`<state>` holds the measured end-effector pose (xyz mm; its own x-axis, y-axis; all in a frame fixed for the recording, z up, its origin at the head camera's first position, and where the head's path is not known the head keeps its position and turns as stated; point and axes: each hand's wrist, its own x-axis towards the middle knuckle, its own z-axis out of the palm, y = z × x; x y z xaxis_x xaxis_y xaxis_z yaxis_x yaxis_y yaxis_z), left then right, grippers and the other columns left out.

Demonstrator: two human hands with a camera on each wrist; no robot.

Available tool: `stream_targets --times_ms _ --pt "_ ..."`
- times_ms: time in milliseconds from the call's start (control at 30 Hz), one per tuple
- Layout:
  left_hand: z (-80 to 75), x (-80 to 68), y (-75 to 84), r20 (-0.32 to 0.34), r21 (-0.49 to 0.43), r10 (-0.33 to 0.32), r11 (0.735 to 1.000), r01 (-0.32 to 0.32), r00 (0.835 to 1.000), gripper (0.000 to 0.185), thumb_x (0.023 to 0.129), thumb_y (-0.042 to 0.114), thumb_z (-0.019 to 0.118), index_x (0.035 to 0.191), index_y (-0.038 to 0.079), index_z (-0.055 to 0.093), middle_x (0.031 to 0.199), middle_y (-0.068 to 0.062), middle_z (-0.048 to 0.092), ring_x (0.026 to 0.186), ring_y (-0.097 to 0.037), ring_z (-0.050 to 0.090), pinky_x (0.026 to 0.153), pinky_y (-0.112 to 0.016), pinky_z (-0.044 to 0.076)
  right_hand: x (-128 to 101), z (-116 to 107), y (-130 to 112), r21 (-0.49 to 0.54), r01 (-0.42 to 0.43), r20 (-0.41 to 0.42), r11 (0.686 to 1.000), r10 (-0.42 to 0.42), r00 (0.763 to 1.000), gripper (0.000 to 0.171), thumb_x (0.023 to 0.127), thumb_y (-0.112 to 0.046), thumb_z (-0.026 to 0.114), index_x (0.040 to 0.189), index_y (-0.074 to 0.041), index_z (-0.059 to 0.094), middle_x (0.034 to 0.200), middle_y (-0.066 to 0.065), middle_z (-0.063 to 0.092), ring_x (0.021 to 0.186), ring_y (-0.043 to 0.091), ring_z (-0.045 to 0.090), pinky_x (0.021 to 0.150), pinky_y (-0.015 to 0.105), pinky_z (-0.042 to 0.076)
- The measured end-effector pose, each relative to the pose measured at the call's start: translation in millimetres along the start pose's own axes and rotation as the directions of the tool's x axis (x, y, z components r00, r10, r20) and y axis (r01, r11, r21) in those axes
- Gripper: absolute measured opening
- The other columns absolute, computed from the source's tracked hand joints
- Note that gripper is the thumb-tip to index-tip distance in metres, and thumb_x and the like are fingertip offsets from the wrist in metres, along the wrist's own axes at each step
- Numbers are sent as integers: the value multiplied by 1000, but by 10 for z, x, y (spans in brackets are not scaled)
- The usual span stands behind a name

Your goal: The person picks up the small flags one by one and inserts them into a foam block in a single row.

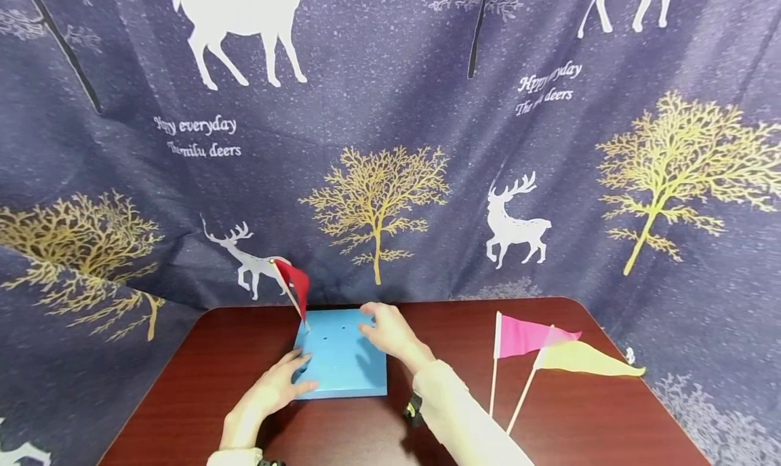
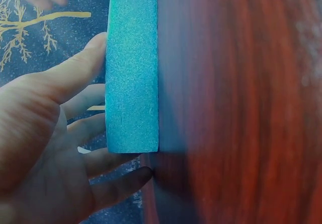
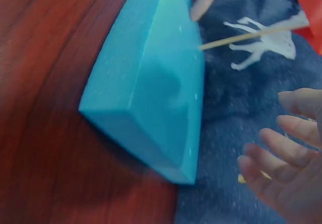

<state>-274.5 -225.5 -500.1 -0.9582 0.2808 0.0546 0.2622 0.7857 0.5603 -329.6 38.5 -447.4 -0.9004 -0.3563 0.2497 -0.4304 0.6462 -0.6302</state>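
A blue foam block (image 1: 344, 374) with small holes in its top lies on the table. A red pennant flag (image 1: 297, 283) on a thin stick stands in the block's back left corner, leaning left. My left hand (image 1: 271, 390) rests against the block's left side. In the left wrist view its thumb (image 2: 83, 65) touches the block's upper edge, and its fingers extend loosely along the side. Over the block's back right part hovers my right hand (image 1: 393, 334), holding nothing. The right wrist view shows its fingers (image 3: 282, 148) spread loosely, apart from the block (image 3: 163, 83).
At the table's right, a pink pennant flag (image 1: 529, 335) and a yellow pennant flag (image 1: 588, 357) stand on thin sticks; their lower ends are partly hidden by my right sleeve (image 1: 454, 412). Behind the brown table (image 1: 201, 364) hangs a dark blue cloth (image 1: 403, 106) with deer and trees.
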Motion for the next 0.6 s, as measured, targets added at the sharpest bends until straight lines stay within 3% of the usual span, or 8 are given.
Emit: stream_targets --times_ms 300,600 --pt "15 26 -39 17 0 -2 1000 2 1000 67 82 38 78 135 1 58 144 -25 43 130 -45 41 99 -59 37 -432 -256 355 8 2 -166 1000 -1 986 28 89 -11 69 115 -1 67 110 14 68 102 30 64 87 43 49" --pt "31 44 -82 15 6 11 1000 -11 1000 68 83 39 77 135 0 58 144 -25 43 131 -44 41 99 -59 36 -829 -491 686 -20 -178 -318 984 162 934 26 84 -10 72 109 -2 69 107 13 69 104 32 64 90 47 48"
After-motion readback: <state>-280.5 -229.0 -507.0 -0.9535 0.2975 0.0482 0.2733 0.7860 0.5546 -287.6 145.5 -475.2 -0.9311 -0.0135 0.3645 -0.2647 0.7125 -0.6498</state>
